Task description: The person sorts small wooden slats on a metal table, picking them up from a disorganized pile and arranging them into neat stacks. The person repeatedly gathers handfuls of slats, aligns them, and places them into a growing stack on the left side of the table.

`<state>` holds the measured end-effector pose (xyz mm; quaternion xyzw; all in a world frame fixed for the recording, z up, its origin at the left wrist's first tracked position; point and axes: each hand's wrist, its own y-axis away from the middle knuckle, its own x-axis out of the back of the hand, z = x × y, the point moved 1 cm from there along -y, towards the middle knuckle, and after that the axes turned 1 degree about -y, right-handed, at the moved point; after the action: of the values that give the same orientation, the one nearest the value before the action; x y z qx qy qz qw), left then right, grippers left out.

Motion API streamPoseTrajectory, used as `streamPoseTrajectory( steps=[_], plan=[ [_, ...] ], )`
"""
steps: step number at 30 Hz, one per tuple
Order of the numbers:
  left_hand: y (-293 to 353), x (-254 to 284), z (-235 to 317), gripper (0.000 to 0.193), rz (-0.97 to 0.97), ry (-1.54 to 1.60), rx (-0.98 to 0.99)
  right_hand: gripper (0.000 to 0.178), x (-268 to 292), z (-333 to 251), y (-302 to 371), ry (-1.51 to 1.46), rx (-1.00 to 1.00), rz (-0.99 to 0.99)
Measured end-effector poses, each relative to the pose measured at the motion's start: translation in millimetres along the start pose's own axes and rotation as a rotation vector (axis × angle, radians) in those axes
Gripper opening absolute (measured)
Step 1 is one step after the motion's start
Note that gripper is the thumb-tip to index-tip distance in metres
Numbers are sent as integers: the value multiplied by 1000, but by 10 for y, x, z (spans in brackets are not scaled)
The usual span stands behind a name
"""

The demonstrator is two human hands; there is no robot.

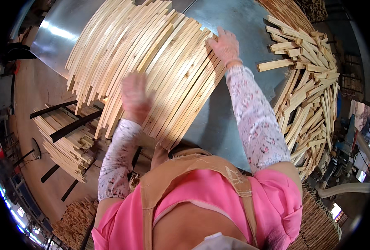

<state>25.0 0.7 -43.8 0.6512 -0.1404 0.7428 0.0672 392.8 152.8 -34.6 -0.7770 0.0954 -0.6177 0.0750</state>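
Note:
A broad layer of long pale wooden strips [172, 79] lies side by side on a grey metal tabletop [218, 121]. My right hand [226, 46] rests at the far right edge of this layer, its fingers apart and touching the outermost strips. Over the middle of the strips is my left hand [137, 98], smeared by motion, so its finger position is unclear. Whether it touches the wood cannot be made out. A few strips on the right sit slightly apart, with dark gaps between them.
Loose wooden pieces [310, 91] are heaped along the table's right side. At lower left, more strips [66, 141] lie stacked among dark metal bars [75, 126]. Bundled wood [74, 223] stands on the floor at bottom left, and a stack of strips [318, 221] at bottom right.

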Motion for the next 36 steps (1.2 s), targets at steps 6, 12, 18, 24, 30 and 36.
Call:
streamPoseTrajectory(
  steps=[6,12,18,24,30,36],
  plan=[
    [459,-372,574,77,123,191,-37,47,-126,123,-445,-446,-206,-404],
    [100,-125,667,44,18,409,135,56,410,-603,-86,-700,-220,-50],
    [-1117,1631,692,58,128,63,-376,44,1245,-1203,-82,-1009,355,-445],
    [-661,1628,395,40,-451,-32,-104,67,1609,-1461,454,-372,695,-331],
    [159,766,-10,49,-305,-210,212,69,996,-386,1708,-558,-211,-179],
    [278,575,-322,102,-316,-80,523,81,279,-344,2698,-728,-564,-835]
  ],
)
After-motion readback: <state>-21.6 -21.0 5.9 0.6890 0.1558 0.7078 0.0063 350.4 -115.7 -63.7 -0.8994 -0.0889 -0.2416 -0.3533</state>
